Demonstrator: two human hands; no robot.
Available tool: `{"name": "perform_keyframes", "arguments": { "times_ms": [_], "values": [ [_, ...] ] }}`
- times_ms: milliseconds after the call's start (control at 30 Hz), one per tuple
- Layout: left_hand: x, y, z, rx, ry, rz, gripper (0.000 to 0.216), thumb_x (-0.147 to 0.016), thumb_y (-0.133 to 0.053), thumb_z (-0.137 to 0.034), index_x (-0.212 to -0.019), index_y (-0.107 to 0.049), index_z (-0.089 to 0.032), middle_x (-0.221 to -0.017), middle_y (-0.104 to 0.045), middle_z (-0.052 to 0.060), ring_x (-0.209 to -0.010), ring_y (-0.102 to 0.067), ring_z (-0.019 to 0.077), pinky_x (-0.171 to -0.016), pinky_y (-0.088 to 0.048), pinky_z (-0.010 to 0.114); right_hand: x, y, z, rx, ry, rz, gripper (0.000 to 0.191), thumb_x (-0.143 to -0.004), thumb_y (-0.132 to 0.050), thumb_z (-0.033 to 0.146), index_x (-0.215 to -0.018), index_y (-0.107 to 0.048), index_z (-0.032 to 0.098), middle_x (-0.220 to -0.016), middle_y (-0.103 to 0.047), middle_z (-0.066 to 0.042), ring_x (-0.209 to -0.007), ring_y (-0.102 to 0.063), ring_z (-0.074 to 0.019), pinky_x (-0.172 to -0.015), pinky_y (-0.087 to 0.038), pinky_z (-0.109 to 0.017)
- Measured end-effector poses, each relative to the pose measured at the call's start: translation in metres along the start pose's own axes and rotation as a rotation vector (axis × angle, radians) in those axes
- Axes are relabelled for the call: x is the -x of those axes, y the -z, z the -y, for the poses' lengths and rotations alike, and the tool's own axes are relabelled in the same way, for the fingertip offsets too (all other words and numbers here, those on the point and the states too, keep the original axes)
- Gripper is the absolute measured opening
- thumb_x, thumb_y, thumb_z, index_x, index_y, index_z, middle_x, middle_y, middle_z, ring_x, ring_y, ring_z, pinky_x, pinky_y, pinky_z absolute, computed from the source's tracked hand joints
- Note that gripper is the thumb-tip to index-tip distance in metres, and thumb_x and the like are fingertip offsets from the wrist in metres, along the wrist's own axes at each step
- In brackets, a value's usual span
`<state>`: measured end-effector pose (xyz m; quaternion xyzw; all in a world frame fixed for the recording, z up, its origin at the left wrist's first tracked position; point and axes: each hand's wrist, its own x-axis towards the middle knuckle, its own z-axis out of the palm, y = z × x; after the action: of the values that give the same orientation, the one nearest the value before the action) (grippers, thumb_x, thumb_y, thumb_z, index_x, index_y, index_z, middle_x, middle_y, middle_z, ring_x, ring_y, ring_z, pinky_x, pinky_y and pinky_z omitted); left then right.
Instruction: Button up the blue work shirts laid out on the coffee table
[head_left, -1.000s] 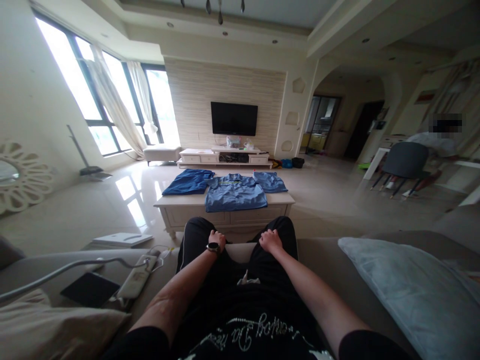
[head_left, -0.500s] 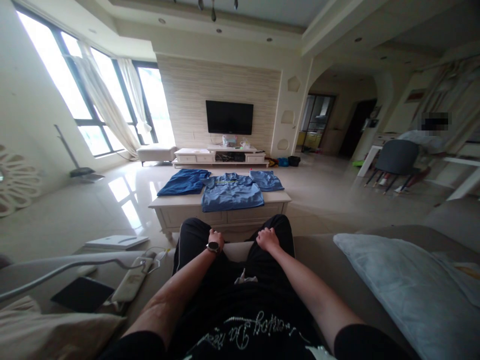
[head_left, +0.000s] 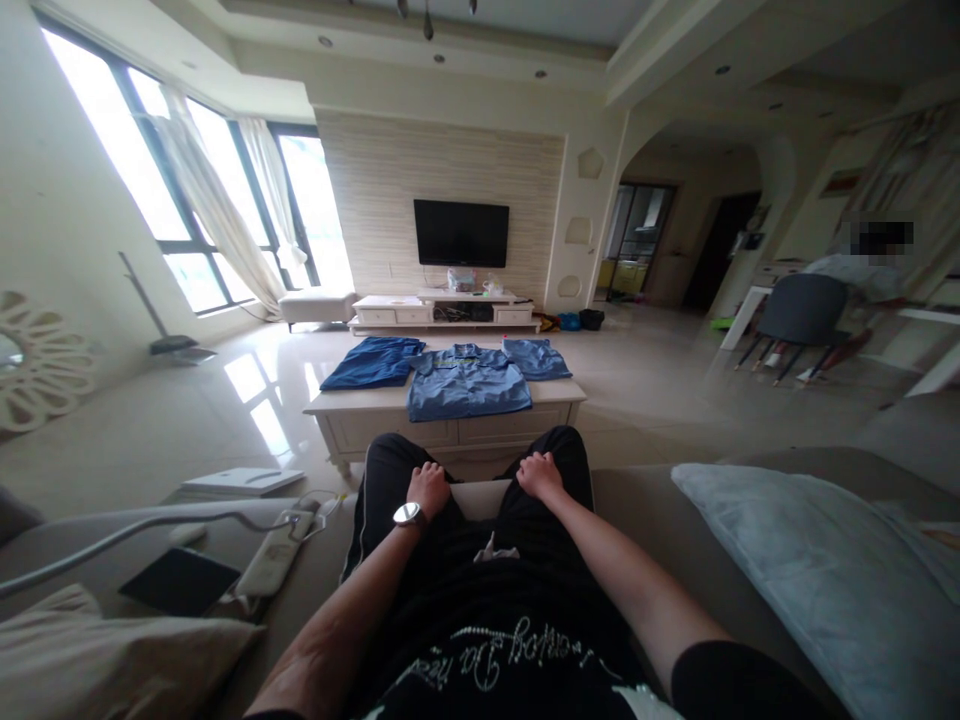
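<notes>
On my left thigh rests my left hand (head_left: 429,488), back upward, fingers loosely lowered over the black trousers (head_left: 386,475); it holds nothing visible. A round watch (head_left: 407,514) is on that wrist. Over the other thigh lies my right hand (head_left: 538,475), its fingers relaxed and bent at the inner side of the leg. Beyond my knees, a light blue short-sleeved shirt (head_left: 471,385) is spread on the cream coffee table (head_left: 360,425). Left of it lies a folded dark blue garment (head_left: 373,362), and right of it a folded light blue garment (head_left: 536,359). Neither hand touches them.
Beside me on the sofa (head_left: 634,490) are a white power strip (head_left: 276,555), a dark tablet-like slab (head_left: 180,580) and a beige cushion (head_left: 112,655). A pale blue pillow (head_left: 810,560) lies to my right. Far right, a person (head_left: 885,280) sits by a grey chair (head_left: 804,310).
My left hand has turned on the thigh, showing more of its back, and the watch has shifted toward me and left. My right hand stays resting. The view has shifted slightly.
</notes>
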<state>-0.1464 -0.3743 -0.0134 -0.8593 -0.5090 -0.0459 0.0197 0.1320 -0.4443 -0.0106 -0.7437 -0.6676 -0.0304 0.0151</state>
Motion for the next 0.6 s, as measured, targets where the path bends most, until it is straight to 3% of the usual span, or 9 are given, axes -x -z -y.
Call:
{"name": "perform_keyframes", "arguments": {
  "times_ms": [600],
  "values": [
    [0.0028,0.0013,0.0008,0.03,0.004,-0.013,0.03,-0.092,-0.049,-0.024,-0.11,-0.07,-0.013,-0.122,-0.067,0.017,-0.119,-0.056,0.0299,-0.099,-0.038,0.041,0.0001,-0.0024,-0.0009,-0.003,0.008,-0.017,0.039,-0.1,-0.039,0.029,-0.107,-0.076,0.017,-0.118,-0.074,-0.016,-0.117,-0.057,-0.0284,-0.099,-0.03,-0.041]
  ]
}}
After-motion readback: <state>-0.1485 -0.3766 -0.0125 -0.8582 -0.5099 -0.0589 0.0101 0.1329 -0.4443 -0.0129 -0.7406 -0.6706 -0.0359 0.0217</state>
